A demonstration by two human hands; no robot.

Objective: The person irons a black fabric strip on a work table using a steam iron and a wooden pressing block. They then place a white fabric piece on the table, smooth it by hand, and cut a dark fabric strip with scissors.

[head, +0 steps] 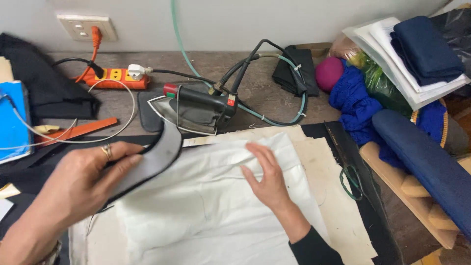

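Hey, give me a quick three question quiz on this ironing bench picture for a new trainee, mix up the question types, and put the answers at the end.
1. True or false: the left hand holds a curved grey fabric piece.
2. What does the right hand rest on? A) the white cloth B) the steam iron C) the scissors
3. Fill in: the steam iron sits on a dark ____ behind the cloth.

Key
1. True; the curved piece is pinched between thumb and fingers.
2. A; the palm lies flat on the white cloth.
3. Mat; the iron rest mat lies near the orange power strip.
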